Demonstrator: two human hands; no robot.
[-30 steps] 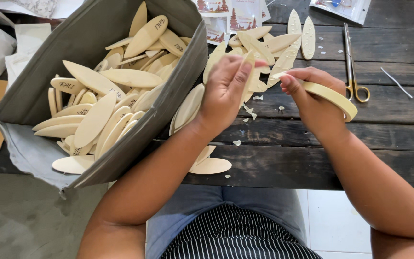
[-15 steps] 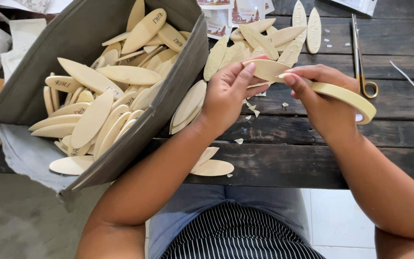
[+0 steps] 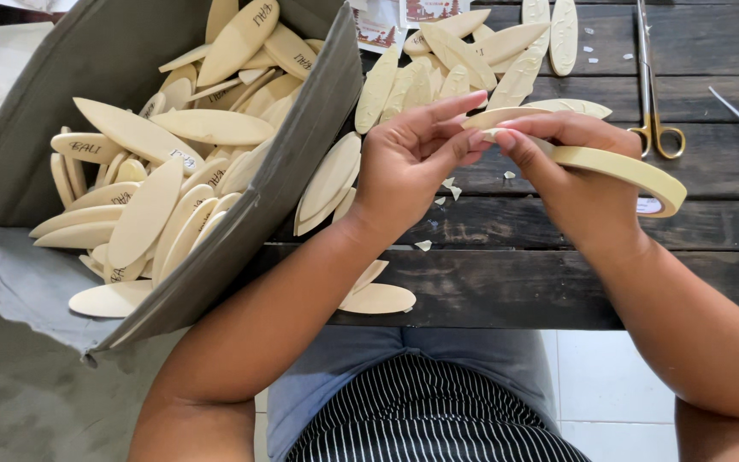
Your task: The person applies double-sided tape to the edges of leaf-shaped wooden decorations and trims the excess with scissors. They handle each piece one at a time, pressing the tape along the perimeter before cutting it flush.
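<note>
My left hand [image 3: 412, 162] holds a pale, leaf-shaped wooden piece [image 3: 549, 109] by its near end, above the dark wooden table [image 3: 558, 274]. My right hand [image 3: 570, 175] carries a roll of cream masking tape [image 3: 626, 167] and pinches the tape's end against the same piece, where the fingertips of both hands meet. More of these wooden pieces [image 3: 455, 68] lie in a loose pile on the table just behind my hands.
A grey fabric bin [image 3: 292, 171] on the left is tilted toward me and full of the same wooden pieces, some lettered. Gold-handled scissors [image 3: 653, 103] lie at the back right. Two pieces [image 3: 374, 295] rest near the table's front edge. Small tape scraps dot the table.
Both hands have stayed together at the wooden piece, with the fingers shifting slightly along the tape end. The view has drifted a little to the left.
</note>
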